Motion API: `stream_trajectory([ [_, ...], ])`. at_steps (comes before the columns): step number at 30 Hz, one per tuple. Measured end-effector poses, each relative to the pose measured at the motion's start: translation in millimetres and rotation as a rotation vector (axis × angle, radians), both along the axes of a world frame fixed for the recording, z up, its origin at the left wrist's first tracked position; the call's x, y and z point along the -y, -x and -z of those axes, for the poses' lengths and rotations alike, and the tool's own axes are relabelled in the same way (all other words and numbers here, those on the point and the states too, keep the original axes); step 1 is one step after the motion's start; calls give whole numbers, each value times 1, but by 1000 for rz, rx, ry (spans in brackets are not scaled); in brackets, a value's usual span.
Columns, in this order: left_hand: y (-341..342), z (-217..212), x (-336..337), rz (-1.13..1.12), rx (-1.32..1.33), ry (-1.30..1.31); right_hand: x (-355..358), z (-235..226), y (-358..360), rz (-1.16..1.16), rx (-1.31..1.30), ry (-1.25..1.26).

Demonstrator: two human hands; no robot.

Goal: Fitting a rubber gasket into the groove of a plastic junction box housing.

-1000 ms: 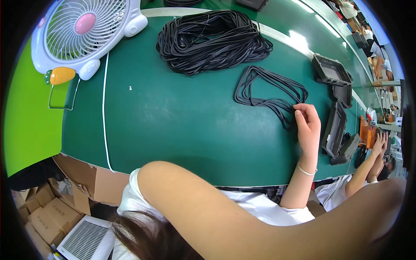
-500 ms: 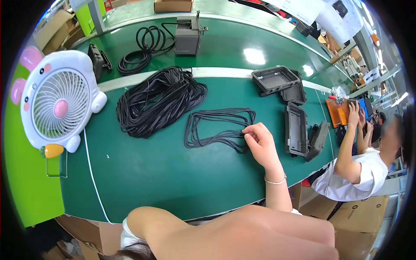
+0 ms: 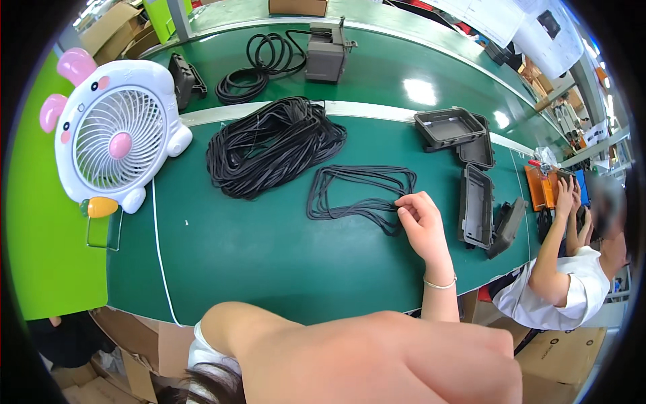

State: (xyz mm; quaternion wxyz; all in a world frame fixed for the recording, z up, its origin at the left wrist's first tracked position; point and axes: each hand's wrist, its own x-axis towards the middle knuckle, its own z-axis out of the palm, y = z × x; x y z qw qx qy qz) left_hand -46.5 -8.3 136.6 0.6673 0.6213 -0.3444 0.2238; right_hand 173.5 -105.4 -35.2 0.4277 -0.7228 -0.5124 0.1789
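My right hand (image 3: 420, 225) rests on the green table (image 3: 269, 262), its fingers curled onto the right end of a few black rubber gasket loops (image 3: 360, 192) that lie flat. A large heap of the same black gaskets (image 3: 269, 145) lies to the left of the loops. An open dark grey plastic housing (image 3: 474, 205) stands just right of my hand. My left hand is out of view; only a bare arm (image 3: 377, 357) crosses the bottom of the picture.
A white animal-shaped fan (image 3: 118, 145) stands at the table's left, its white cord trailing to the near edge. More grey housings (image 3: 447, 126) sit at the back right. A coiled black cable (image 3: 259, 67) and grey box (image 3: 326, 57) lie beyond. A co-worker (image 3: 565, 283) sits at right.
The view has swung so that more of the far table and the co-worker show. My right hand has stayed on the right end of the gasket loops.
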Motion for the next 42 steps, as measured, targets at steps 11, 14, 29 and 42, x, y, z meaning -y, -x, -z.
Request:
stream_trajectory([
  [11,6,5,5,-114,8,-6,5,-4,-1,15,30,23],
  [14,9,5,1,-137,21,-3,7,-7,-2,23,32,38],
  [29,8,9,4,-301,43,39,5,-8,-1,22,23,34],
  [42,32,34,-86,-1646,-708,-472,14,-17,11,-10,48,61],
])
